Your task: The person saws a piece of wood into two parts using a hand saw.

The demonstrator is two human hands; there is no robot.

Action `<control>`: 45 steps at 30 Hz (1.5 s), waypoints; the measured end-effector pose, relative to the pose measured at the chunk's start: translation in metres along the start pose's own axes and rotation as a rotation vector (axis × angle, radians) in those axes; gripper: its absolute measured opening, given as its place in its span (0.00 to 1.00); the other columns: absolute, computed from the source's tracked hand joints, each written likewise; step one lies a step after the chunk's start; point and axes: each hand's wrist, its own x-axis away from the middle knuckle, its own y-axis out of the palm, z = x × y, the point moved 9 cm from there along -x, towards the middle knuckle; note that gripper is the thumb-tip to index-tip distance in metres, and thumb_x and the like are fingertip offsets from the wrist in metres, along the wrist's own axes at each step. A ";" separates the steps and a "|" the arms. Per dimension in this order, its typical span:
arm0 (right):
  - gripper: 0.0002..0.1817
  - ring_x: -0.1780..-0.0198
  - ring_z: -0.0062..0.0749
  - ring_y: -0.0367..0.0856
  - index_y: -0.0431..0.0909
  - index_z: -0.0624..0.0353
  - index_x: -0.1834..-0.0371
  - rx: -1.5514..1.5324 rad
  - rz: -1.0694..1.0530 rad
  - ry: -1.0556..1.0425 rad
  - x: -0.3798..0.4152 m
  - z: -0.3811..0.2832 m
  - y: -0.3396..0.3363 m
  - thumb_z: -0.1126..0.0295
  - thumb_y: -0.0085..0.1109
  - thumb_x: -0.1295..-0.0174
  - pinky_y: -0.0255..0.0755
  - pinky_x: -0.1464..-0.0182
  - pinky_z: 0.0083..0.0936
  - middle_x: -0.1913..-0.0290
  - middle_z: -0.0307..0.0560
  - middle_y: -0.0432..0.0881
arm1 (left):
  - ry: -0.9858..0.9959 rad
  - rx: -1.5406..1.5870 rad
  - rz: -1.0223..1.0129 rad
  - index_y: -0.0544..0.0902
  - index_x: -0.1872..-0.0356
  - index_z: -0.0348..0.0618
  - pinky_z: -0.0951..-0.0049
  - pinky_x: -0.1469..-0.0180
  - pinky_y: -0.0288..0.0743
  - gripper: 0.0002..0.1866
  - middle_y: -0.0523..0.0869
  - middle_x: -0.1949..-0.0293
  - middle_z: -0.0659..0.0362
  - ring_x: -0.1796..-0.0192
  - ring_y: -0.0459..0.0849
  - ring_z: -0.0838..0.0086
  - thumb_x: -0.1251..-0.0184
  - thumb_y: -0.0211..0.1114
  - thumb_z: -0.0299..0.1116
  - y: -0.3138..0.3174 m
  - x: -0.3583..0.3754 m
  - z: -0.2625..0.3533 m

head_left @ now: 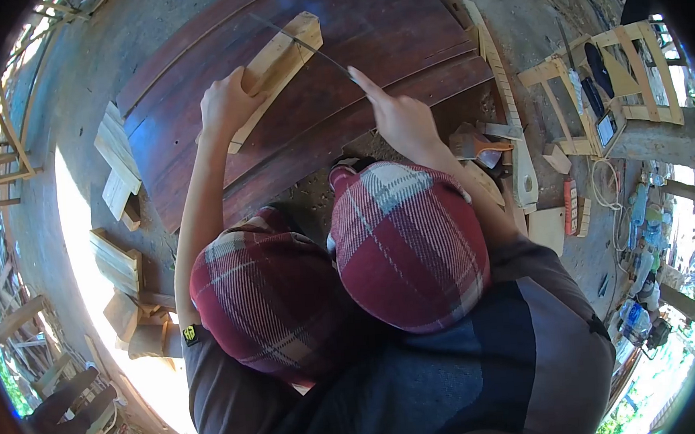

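A light wooden block (277, 73) lies at a slant on a dark red-brown wooden panel (386, 25). My left hand (229, 104) is closed round the block's near part, with the thumb along its right side. A thin dark blade (324, 56) crosses the top of the block near its far end. To the right, my right hand (404, 120) grips the near end of this tool, index finger stretched along it. The handle is mostly hidden in the hand.
Wooden offcuts (118, 164) lie left of the panel. A long notched wooden strip (509, 101), an orange-brown tool (488, 149) and a red-edged piece (571, 205) are on the right. Wooden frames (635, 68) stand farther right. My knees (406, 245) are close to the panel's near edge.
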 end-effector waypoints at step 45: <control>0.31 0.84 0.47 0.78 0.57 0.35 0.25 -0.012 0.061 -0.081 -0.066 -0.019 0.021 0.67 0.46 0.32 0.75 0.78 0.43 0.86 0.51 0.76 | -0.051 0.006 0.047 0.79 0.64 0.42 0.53 0.57 0.77 0.27 0.87 0.66 0.49 0.59 0.85 0.51 0.50 0.71 0.57 0.001 0.000 -0.004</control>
